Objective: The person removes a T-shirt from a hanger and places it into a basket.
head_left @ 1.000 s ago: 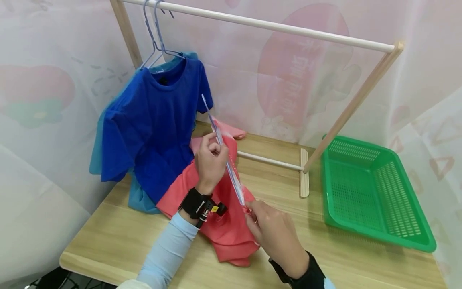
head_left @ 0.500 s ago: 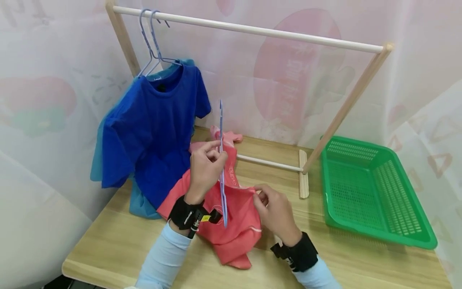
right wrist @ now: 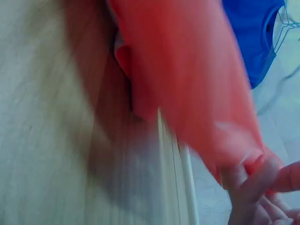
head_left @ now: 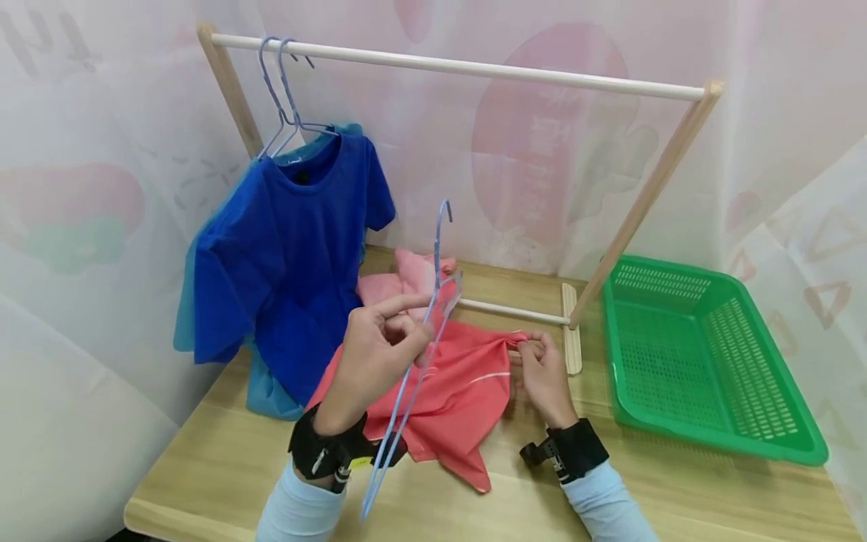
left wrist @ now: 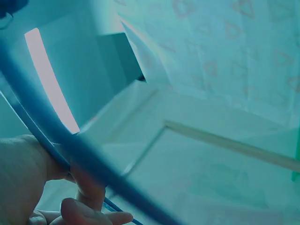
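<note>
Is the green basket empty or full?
Empty. The green basket shows only its bare slotted floor and walls in the head view; nothing lies inside.

The rail (head_left: pixel 467 69) is bare to the right of the blue shirts (head_left: pixel 284 248). The table (head_left: pixel 515 482) is bare between the red shirt (head_left: pixel 454 391) and the green basket (head_left: pixel 704 361). The rack's low bar (head_left: pixel 508 310) blocks the back.

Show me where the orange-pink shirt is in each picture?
Head: the coral shirt lies mid-table, the right hand pinching its edge.
Left wrist: not in it; only the left hand gripping the blue hanger.
Right wrist: the coral shirt fills the top middle, pinched at bottom right by the right hand.
Shared landmark: the wooden rack bar beside the shirt.
</note>
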